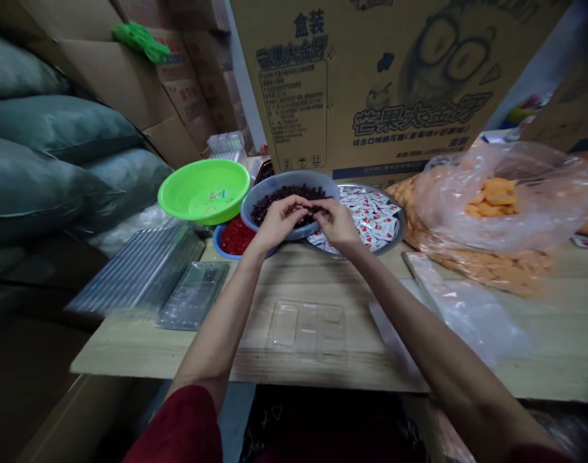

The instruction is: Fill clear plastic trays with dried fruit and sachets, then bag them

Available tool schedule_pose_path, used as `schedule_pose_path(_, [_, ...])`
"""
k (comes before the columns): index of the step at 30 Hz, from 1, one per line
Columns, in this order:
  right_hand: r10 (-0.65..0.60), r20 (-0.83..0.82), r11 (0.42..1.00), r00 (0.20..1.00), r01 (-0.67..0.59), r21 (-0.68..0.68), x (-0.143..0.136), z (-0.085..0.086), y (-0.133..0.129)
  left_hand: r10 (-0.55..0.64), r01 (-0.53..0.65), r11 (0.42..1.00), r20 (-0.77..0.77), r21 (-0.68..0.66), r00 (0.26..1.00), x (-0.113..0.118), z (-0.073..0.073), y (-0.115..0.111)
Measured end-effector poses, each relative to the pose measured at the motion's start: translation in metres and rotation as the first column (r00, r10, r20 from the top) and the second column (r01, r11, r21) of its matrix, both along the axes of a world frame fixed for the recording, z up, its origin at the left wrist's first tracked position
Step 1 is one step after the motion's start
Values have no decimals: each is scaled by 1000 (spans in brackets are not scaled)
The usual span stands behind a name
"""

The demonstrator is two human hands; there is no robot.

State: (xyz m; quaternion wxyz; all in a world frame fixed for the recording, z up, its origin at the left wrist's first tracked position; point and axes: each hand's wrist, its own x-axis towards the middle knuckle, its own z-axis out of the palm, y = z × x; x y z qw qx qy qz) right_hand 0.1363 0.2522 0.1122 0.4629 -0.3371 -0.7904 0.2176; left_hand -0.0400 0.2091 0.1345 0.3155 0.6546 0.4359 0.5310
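Over a grey-blue bowl [248, 209] of small dark pieces [294, 193], both hands meet with fingertips close together. My left hand [285, 217] is closed, thumb and fingers pinched at the bowl's near side. My right hand [338, 222] is also pinched closed, just to its right. Whatever lies between the fingertips is too small to make out. A clear plastic tray [306, 326] with several compartments lies on the table between my forearms. Red pieces [238, 236] fill a blue bowl under the left side of the dark one. Small printed sachets [378, 218] fill a metal basin at right.
A green basin [204, 190] stands back left, with stacked clear trays [134, 267] in front of it. Bags of orange pieces [496, 199] and clear plastic sheets [472, 315] lie right. A large carton [356, 83] walls the back; sacks [47, 128] are piled left.
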Motion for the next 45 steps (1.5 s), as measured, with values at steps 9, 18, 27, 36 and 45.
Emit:
schedule_pose_path(9, [-91, -215, 994, 972, 74, -86, 65, -24, -76, -105, 85, 990, -185, -114, 977, 34, -47, -99])
schedule_pose_path(18, [-188, -37, 888, 981, 154, -433, 123, -132, -222, -296, 255, 955, -481, -151, 825, 78, -148, -144])
schedule_pose_path(27, [3, 422, 1000, 907, -2, -3, 91, -170, -233, 446, -398, 895, -392, 202, 805, -12, -98, -128])
schedule_pose_path(36, [17, 428, 999, 904, -31, 27, 92, -160, -232, 475, -621, 783, -613, -32, 631, -132, -82, -24])
schedule_pose_path(45, [71, 294, 997, 953, -74, 2, 101, -187, -248, 606, -694, 720, -501, 14, 618, -144, -113, -32])
